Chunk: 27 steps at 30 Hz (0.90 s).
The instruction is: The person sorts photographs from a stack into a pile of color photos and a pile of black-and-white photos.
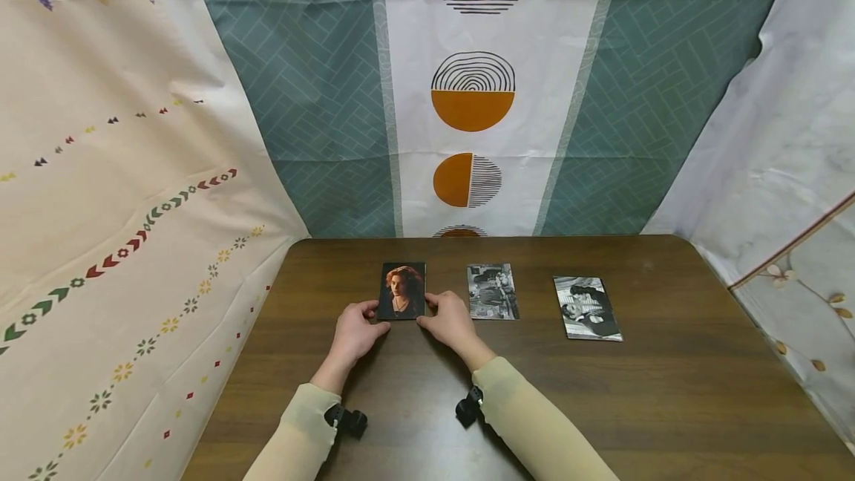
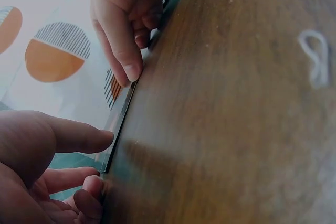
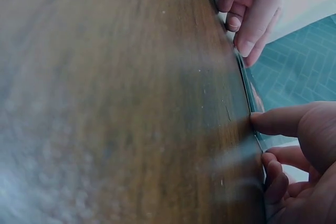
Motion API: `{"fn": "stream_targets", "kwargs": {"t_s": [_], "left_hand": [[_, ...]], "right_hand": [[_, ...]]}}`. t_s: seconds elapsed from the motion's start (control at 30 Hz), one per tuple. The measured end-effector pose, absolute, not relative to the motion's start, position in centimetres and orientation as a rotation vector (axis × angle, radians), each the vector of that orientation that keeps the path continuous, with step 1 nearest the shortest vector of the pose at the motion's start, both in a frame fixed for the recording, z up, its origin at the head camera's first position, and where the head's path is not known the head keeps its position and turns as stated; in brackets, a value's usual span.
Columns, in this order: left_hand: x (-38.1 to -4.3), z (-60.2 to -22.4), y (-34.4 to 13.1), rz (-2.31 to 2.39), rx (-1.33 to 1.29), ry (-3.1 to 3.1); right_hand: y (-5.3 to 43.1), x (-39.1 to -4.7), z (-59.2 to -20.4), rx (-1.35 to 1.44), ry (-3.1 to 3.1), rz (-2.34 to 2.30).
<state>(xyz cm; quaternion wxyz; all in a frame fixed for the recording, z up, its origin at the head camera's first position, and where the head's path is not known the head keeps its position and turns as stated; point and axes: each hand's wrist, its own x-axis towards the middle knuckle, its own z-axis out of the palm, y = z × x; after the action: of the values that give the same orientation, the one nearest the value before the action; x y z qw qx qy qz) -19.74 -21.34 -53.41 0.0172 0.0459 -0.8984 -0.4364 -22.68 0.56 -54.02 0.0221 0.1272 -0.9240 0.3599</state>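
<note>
A dark colour photo [image 1: 402, 291] of a red-haired person lies upright-facing on the table. My left hand [image 1: 355, 332] holds its left edge, thumb at the lower left corner. At the opposite edge my right hand [image 1: 453, 324] grips it, with the thumb by the lower right corner. Seen edge-on in the left wrist view, the photo [image 2: 122, 121] is a thin dark strip between both hands, close to the tabletop. To its right lies a black-and-white photo [image 1: 493, 292], near my right hand. Farther right is another black-and-white photo [image 1: 588, 308], slightly turned.
The brown wooden table [image 1: 681, 392] reaches back to a green and white patterned cloth [image 1: 320, 95]. Pale printed cloth [image 1: 133, 206] hangs along the left side, and more light cloth [image 1: 788, 169] on the right. Each wrist wears a small black camera.
</note>
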Motion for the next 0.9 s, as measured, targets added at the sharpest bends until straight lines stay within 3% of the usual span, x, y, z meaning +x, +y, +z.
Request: {"fn": "stream_targets", "kwargs": {"t_s": [0.9], "left_hand": [[-19.87, -53.44, -21.38, -1.339, 0.138, -2.814]], "right_hand": [[0.44, -22.64, -53.84, 0.395, -2.892, 1.115]]}}
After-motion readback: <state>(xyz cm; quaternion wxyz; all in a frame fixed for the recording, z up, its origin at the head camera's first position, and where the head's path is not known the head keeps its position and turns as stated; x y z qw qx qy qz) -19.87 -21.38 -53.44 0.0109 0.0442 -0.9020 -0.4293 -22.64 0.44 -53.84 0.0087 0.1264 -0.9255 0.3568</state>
